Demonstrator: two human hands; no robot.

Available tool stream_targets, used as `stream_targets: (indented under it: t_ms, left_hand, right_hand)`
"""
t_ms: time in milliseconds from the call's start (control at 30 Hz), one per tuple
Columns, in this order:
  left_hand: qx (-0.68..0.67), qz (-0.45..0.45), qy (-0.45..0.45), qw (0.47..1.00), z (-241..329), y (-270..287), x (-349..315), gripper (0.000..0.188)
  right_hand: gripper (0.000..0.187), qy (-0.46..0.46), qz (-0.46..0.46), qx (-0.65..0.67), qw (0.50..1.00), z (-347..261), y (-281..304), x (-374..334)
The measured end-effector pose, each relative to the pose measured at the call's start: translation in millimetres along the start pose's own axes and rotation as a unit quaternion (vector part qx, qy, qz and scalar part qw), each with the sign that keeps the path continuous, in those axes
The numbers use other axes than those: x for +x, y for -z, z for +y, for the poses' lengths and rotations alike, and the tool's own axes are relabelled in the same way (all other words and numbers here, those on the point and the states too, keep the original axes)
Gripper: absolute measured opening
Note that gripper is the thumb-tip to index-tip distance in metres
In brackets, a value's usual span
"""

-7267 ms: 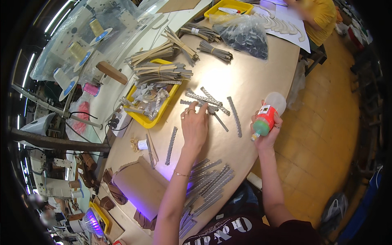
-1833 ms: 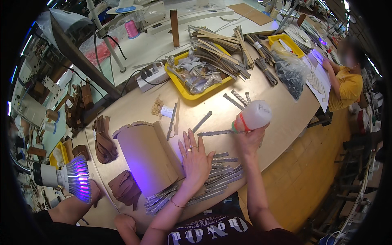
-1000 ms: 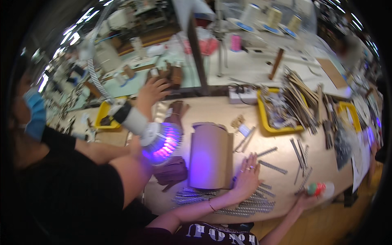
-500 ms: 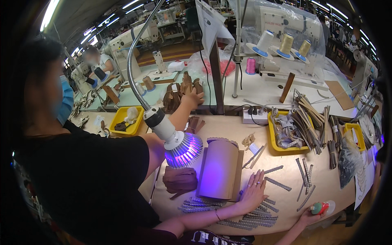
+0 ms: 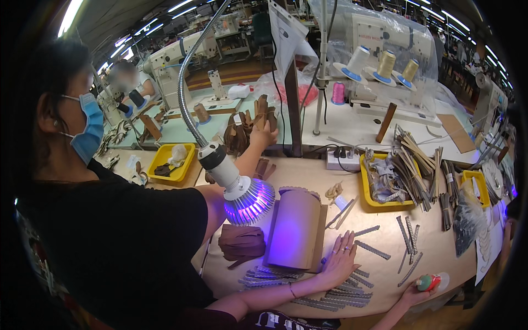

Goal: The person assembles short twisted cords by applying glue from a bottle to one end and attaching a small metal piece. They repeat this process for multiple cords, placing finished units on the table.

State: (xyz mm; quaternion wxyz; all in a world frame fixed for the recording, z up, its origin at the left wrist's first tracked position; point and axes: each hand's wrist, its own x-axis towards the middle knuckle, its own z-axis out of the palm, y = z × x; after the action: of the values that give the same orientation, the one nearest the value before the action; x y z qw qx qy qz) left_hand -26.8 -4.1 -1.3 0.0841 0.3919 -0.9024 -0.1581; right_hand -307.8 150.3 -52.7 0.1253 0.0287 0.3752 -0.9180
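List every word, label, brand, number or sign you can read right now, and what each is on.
I'm leaving wording and brands uncopied; print shows here:
Covered sewing machine: small red lettering.
Dark shirt: large pale letters, cut off at the lower edge.
Bottle in right hand: any print too small to read.
Hanging white sheet: dark marks, too small to read.

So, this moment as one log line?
left hand: palm-down beside grey braided strips | right hand: holding translucent red-banded plastic bottle
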Motion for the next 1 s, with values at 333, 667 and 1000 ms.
stream_targets:
  t_ms: [333,667,1000]
  left_hand:
    - [-0.012,0.002,-0.005,1.000,-2.5,-1.0,0.4,0.068]
    - [-0.020,0.012,-0.013,1.000,-3.9,-2.6,-0.1,0.069]
    - [-0.018,0.022,-0.015,0.999,-4.9,-5.2,-0.9,0.068]
  right_hand:
    - [0.031,0.050,0.006,-0.035,0.998,3.7,7.0,2.4]
    - [0.035,-0.020,-0.023,0.009,1.000,-2.0,3.2,3.6]
    - [0.030,-0.014,-0.026,0.024,0.999,-2.4,-2.8,0.2]
